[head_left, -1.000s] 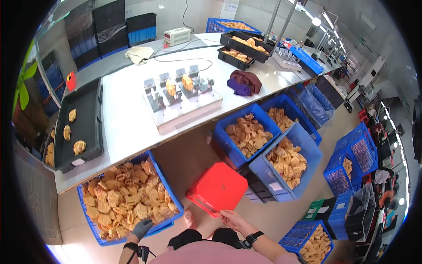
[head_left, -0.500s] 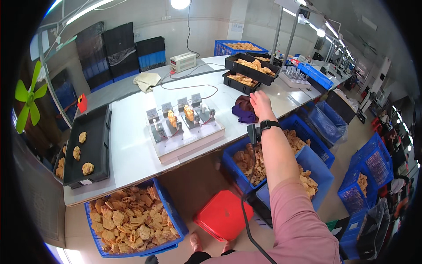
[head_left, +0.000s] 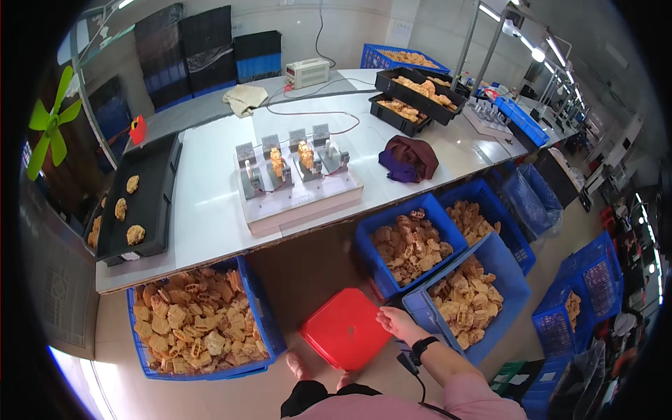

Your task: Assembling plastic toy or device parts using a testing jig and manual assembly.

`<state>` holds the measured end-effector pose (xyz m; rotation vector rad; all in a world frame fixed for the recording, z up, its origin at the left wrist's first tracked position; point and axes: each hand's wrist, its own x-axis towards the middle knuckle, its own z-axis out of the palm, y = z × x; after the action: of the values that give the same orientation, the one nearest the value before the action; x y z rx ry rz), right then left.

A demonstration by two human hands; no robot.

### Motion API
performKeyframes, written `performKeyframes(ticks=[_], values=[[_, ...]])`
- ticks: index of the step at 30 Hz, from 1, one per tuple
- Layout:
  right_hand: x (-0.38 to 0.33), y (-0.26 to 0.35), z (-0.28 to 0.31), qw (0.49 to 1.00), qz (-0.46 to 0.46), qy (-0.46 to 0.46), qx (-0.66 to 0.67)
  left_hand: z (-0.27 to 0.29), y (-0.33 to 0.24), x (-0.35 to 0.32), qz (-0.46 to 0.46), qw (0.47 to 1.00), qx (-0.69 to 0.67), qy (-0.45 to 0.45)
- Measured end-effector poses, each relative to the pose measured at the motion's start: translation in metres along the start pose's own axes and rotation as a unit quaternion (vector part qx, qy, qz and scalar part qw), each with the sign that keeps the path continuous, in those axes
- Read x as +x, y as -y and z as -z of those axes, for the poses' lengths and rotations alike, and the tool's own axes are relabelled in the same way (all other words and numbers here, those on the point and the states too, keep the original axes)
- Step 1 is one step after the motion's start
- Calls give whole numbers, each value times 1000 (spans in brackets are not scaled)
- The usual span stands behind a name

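My right hand [head_left: 400,324], with a black band on its wrist, hangs over the floor beside a red plastic stool [head_left: 347,329]. Its fingers are stretched out and nothing shows in them. Nearest on its right is a light blue bin [head_left: 418,308] of tan, knobbly pieces. A maroon and purple cloth [head_left: 409,159] lies crumpled on the white table [head_left: 203,210]. On the table stands a white fixture [head_left: 301,208] with several grey stations; two of them carry tan pieces [head_left: 306,155]. My left hand is out of view.
A black tray [head_left: 143,210] with three tan pieces lies at the table's left. Blue crates [head_left: 276,336] full of such pieces stand below the table edge. Black trays [head_left: 395,94] are stacked at the back. A power supply [head_left: 308,73] has cables running over the table.
My right hand has left the cloth on the table and come down and back toward me, near the stool. The cloth now lies fully uncovered. The view has shifted slightly.
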<state>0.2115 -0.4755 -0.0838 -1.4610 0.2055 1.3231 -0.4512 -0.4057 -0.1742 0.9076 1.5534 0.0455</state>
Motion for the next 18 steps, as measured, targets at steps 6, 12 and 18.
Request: performKeyframes(ticks=[6, 12, 18], values=[[-20, -40, -4, 993, -48, -13, -110, 22, 45, 8, 48, 999, 2, 19], [-9, -46, -58, 958, 3, 3, -287, 38, 19, -39, 99, 993, -54, -24], [19, -58, -88, 895, 39, 45, -443, 94, 45, -60, 115, 976, -140, -123]])
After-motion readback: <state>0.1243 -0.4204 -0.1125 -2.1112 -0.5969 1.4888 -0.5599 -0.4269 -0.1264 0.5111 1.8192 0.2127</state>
